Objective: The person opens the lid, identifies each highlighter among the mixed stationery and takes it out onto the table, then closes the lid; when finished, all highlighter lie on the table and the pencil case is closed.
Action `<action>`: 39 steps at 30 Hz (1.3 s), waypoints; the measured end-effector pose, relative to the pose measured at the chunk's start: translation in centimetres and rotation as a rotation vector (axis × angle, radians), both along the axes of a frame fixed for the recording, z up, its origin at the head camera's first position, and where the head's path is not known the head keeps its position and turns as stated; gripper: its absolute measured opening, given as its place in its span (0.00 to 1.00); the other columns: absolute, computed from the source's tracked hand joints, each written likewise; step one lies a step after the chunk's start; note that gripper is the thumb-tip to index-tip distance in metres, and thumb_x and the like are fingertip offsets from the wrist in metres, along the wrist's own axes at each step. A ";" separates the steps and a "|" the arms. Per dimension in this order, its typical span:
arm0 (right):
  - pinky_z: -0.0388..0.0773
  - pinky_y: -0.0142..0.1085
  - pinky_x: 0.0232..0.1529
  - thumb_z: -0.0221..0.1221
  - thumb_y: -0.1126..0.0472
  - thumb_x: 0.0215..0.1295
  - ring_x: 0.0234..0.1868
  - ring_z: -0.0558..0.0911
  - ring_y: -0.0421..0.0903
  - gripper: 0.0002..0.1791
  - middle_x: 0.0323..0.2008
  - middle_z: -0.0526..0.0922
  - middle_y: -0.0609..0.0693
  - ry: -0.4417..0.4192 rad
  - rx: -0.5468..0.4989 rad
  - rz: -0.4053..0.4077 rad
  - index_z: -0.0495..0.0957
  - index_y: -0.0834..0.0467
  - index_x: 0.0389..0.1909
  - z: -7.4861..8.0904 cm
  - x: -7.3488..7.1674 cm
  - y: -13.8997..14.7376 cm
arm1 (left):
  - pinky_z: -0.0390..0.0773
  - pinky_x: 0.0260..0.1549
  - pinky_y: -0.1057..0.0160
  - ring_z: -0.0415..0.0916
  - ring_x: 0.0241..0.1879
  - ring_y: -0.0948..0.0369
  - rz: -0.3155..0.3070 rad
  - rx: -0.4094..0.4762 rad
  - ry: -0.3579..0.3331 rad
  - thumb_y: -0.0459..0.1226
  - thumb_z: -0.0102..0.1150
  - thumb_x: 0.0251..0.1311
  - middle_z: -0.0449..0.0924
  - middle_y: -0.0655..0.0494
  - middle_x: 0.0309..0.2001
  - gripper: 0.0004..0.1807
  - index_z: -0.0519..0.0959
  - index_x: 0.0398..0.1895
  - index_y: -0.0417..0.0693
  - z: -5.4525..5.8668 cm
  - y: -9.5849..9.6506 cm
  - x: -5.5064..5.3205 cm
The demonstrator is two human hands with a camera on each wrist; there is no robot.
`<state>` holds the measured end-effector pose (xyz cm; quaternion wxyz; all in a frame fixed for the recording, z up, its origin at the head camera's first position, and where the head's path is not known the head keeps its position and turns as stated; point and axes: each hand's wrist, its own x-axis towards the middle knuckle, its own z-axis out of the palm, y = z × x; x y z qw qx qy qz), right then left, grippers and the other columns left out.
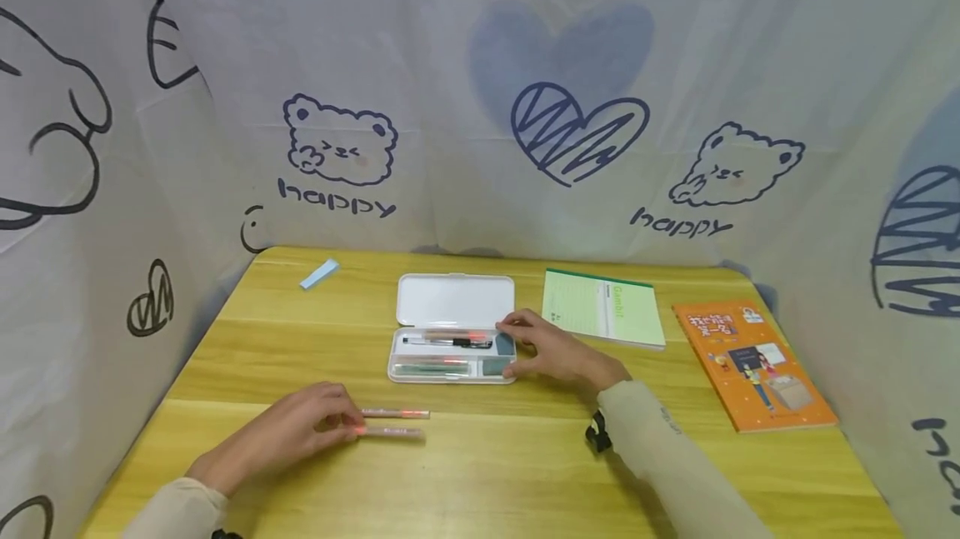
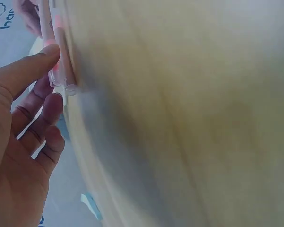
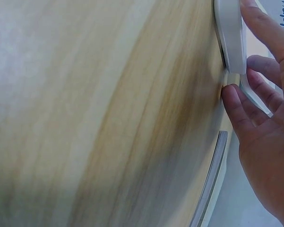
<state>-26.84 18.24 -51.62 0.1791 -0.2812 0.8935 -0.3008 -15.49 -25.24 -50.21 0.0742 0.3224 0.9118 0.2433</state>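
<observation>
My left hand (image 1: 303, 422) pinches a slim pinkish tube with a clear end (image 1: 390, 432) between thumb and fingers, low over the table. A second similar tube (image 1: 397, 414) lies just beyond it, nearly parallel. My right hand (image 1: 558, 349) grips the right end of a white pencil case (image 1: 395, 356), thumb at the near corner and fingers at the far one. The lid (image 1: 456, 299) of the case lies back. Inside are a black-and-clear pen (image 1: 450, 342), more slim tubes, one of them greenish (image 1: 431, 369), and dark grey-green pieces (image 1: 495, 367) at the right end.
Right of the case lies a pale green notebook (image 1: 603, 306), and farther right an orange book (image 1: 757, 368). A light blue strip (image 1: 319, 274) lies at the back left of the wooden table (image 1: 495, 481). Printed white cloth (image 1: 450, 47) surrounds the table at the back and sides.
</observation>
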 end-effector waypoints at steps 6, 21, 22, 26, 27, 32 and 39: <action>0.64 0.59 0.83 0.72 0.42 0.71 0.78 0.67 0.56 0.48 0.81 0.62 0.54 0.003 0.003 0.002 0.63 0.54 0.85 0.0 -0.1 0.1 | 0.83 0.44 0.63 0.75 0.44 0.73 -0.024 -0.016 0.024 0.46 0.70 0.73 0.82 0.76 0.45 0.03 0.89 0.45 0.70 -0.6 0.1 0.3; 0.64 0.58 0.83 0.72 0.42 0.71 0.78 0.67 0.55 0.48 0.81 0.62 0.54 0.000 0.001 0.007 0.63 0.54 0.85 0.2 -0.1 0.0 | 0.79 0.41 0.65 0.72 0.41 0.74 -0.022 -0.049 0.002 0.48 0.73 0.71 0.80 0.77 0.43 0.04 0.88 0.45 0.70 -0.8 0.5 0.1; 0.64 0.58 0.83 0.72 0.42 0.71 0.78 0.68 0.55 0.48 0.81 0.62 0.54 0.001 0.001 0.008 0.63 0.54 0.85 0.2 -0.1 0.0 | 0.79 0.41 0.65 0.72 0.41 0.74 -0.022 -0.046 0.002 0.48 0.73 0.71 0.80 0.77 0.43 0.04 0.88 0.45 0.70 -0.8 0.5 0.1; 0.64 0.58 0.83 0.72 0.42 0.71 0.78 0.68 0.55 0.48 0.81 0.62 0.54 0.004 0.006 0.011 0.63 0.54 0.85 0.1 -0.1 0.1 | 0.79 0.41 0.64 0.72 0.41 0.74 -0.021 -0.036 0.012 0.51 0.72 0.71 0.80 0.77 0.43 0.05 0.88 0.45 0.70 -0.8 0.5 0.1; 0.64 0.58 0.83 0.72 0.42 0.71 0.78 0.68 0.55 0.48 0.81 0.62 0.54 0.006 0.008 0.012 0.63 0.54 0.85 0.1 -0.1 0.1 | 0.80 0.42 0.64 0.73 0.41 0.74 -0.017 -0.034 0.008 0.53 0.71 0.71 0.81 0.77 0.43 0.05 0.88 0.45 0.70 -0.7 0.6 0.1; 0.64 0.56 0.83 0.72 0.42 0.71 0.77 0.68 0.54 0.49 0.81 0.62 0.53 0.004 0.012 0.010 0.63 0.54 0.85 0.1 -0.1 0.0 | 0.82 0.43 0.65 0.75 0.42 0.74 0.040 -0.006 -0.030 0.57 0.66 0.74 0.81 0.77 0.43 0.11 0.89 0.48 0.68 0.1 0.8 -0.4; 0.63 0.56 0.84 0.73 0.42 0.70 0.78 0.67 0.53 0.49 0.81 0.62 0.51 -0.010 0.009 -0.006 0.63 0.52 0.85 0.1 -0.1 0.0 | 0.81 0.42 0.64 0.75 0.42 0.70 0.134 0.012 0.009 0.48 0.63 0.79 0.84 0.69 0.46 0.12 0.89 0.54 0.56 1.5 2.7 -4.2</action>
